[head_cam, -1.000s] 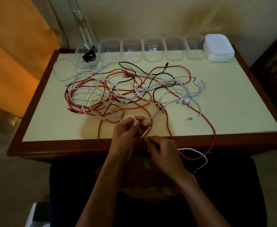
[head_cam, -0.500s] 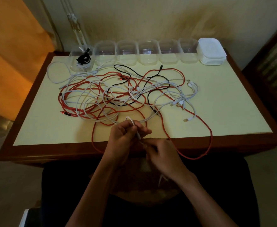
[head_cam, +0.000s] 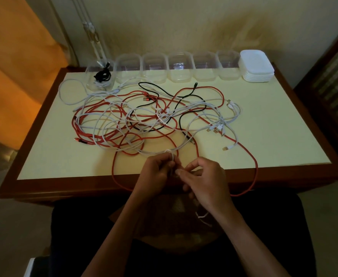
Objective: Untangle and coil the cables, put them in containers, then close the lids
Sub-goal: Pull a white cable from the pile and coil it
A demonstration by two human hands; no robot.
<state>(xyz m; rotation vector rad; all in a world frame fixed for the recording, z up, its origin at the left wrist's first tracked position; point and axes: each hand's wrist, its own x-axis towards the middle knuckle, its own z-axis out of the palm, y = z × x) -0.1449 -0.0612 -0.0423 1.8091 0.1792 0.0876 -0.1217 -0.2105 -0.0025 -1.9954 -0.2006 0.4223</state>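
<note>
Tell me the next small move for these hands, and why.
Probably wind another loop: the left hand pinches a small coil of thin white cable and the right hand grips its strand, while the rest still trails into the tangle of red, white and black cables.

Tangle of red, white and black cables [head_cam: 144, 120] sprawls over frame centre, one long red cable loop [head_cam: 255, 172] hanging off the table's near edge, lower right of centre. Thin white cable [head_cam: 171, 156] looped at lower centre. Six clear plastic containers [head_cam: 179, 66] in a row along the top; leftmost one [head_cam: 100, 76] holds a coiled black cable [head_cam: 102, 74]. Stack of white lids [head_cam: 257, 66] upper right.
</note>
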